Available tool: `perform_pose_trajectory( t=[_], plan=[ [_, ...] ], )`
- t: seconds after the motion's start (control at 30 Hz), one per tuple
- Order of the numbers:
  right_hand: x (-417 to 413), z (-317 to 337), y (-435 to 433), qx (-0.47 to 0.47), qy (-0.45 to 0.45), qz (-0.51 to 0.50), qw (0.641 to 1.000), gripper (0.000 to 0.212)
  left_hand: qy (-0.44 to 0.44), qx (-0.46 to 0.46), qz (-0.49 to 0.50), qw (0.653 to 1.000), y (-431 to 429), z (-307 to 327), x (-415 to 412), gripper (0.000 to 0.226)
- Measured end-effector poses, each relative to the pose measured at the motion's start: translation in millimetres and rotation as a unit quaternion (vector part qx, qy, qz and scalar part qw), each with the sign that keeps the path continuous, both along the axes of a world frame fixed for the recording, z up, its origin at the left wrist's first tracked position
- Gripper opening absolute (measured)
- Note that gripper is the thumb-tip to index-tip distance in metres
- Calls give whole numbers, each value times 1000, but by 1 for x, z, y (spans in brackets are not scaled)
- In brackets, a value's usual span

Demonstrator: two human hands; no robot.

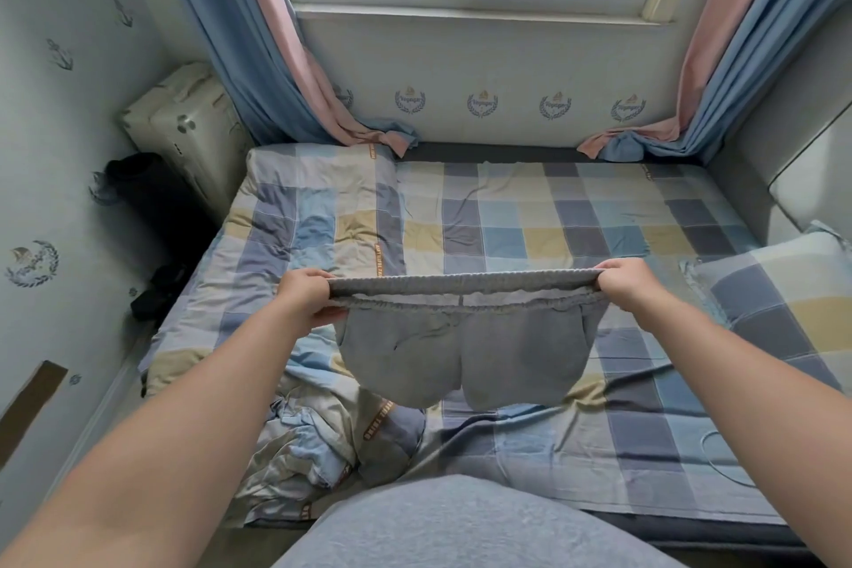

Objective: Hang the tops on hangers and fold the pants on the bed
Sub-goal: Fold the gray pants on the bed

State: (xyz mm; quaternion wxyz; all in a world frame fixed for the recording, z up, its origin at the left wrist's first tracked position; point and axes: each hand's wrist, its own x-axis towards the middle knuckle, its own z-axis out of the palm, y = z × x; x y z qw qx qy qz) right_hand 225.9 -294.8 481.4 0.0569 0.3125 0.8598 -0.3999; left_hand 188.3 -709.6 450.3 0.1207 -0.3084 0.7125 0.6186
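Observation:
I hold a pair of grey pants (pixel 461 351) in the air over the bed (pixel 576 235), the elastic waistband stretched flat between my hands. My left hand (pixel 306 295) grips the waistband's left end and my right hand (pixel 634 286) grips its right end. The legs hang down towards me, and their lower ends drop out of sight behind the garment's fold. The bed has a checked sheet in blue, grey and yellow.
A folded checked duvet (pixel 318 217) lies on the bed's left half, with crumpled bedding (pixel 313 443) at the near left. A checked pillow (pixel 783 295) sits at the right. A pale suitcase (pixel 189 129) and a dark bag (pixel 143 184) stand left of the bed. Curtains (pixel 258 60) hang at both window sides.

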Motion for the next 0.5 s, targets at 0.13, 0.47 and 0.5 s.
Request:
perform_pose_trajectory(
  t=[0.13,0.47,0.5],
  plan=[
    [1,7,-2,-40,-32,-6,999,38,-9,15,-7,1000,1,0,-3,26],
    [13,23,4,-471,33,-17,882,27,75,205,-122,968,-1,16,3,23],
    [14,24,7,-485,44,2,874,31,94,199,-132,967,-1,16,3,33]
  ],
)
